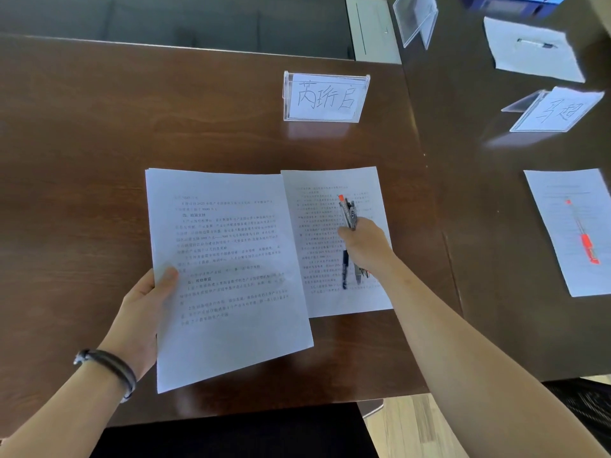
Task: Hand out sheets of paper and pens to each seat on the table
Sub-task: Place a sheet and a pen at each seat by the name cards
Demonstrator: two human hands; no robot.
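My left hand (143, 312) grips a stack of printed sheets (228, 269) by its left edge, held just above the dark wooden table (99, 143). Partly under that stack, one printed sheet (334, 292) lies flat on the table in front of a clear name card stand (325, 97). My right hand (365, 247) rests over this sheet, closed around a bundle of pens (348, 211) whose tips stick out above and below the fist; one has an orange end.
To the right, another sheet (575, 276) with an orange pen (585, 239) lies by a second name stand (558, 110). Farther back a sheet (535, 61) holds a dark pen (537, 43), near an empty clear stand (415, 18). The table's front edge is near me.
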